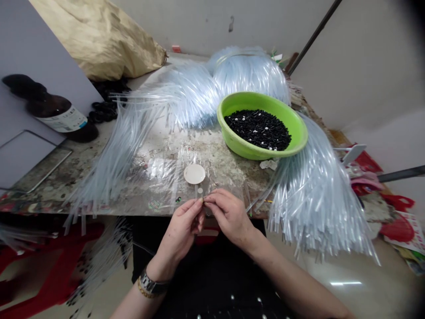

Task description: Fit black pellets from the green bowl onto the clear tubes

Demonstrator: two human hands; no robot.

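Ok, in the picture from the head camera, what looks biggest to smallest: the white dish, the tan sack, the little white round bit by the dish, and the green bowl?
1. Tan sack, even cut off by the picture's edge
2. Green bowl
3. White dish
4. Little white round bit

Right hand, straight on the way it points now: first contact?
The right hand would meet the fingertips of the left hand first. They look already touching or nearly so; one view leaves the depth unclear.
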